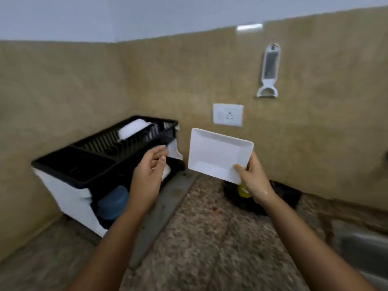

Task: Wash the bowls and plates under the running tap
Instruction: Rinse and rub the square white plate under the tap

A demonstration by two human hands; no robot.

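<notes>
Right hand [255,181] pinched the white rectangular plastic plate [218,154] by its near corner, held tilted in the air above the speckled stone bench [210,238]. Left hand [149,177] was empty, fingers [160,151] loosely spread, near the black plastic dish rack [100,152]. Looked like the racking step, wash apparently done. Next: slot the plate upright into the rack, left hand steadying.

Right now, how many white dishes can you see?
2. One rectangular white plate is held up in the right hand, in front of the wall. One white dish sits in the black drying rack on the left. Others may be hidden in the rack.
</notes>
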